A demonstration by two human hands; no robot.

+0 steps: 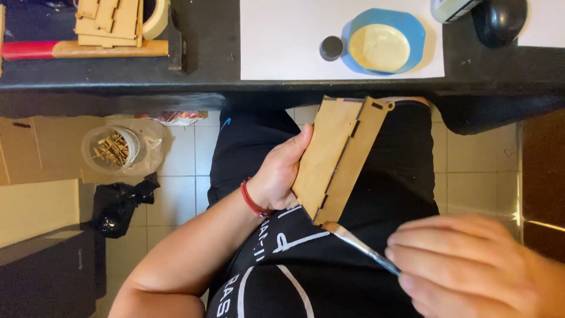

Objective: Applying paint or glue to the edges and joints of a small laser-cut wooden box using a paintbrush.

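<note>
Gripping from the left, the left hand point(276, 176) is closed on the flat tan wooden panel assembly with notched laser-cut edges point(338, 159), thumb lying along its near edge, holding it tilted above the lap, just below the front edge of the black desk point(206, 41). The right hand point(471, 265) is pinching its fingers together on a thin brush with a shiny metal ferrule point(359, 241), whose tip is touching the lower corner of the panel assembly where 2 boards are meeting.

By the look of it, the step in hand is brushing something, probably glue, along that joint. The next move seems to call for a steady left hold and a light drag of the tip up the seam, keeping it inside the joint line.

On the desk a blue bowl holding a pale yellowish liquid point(385, 44) is sitting on a white paper sheet point(282, 41), with a small dark round cap point(331, 48) just beside it; reloading the brush would mean reaching past the panel, which is standing between hand and bowl. A stack of similar tan wooden cut pieces point(109, 20) is lying at the desk's left. On the tiled floor point(176, 176), a clear plastic tub of small wooden bits point(112, 148) and a black plastic bag point(118, 203) are sitting well apart from the work.
</note>
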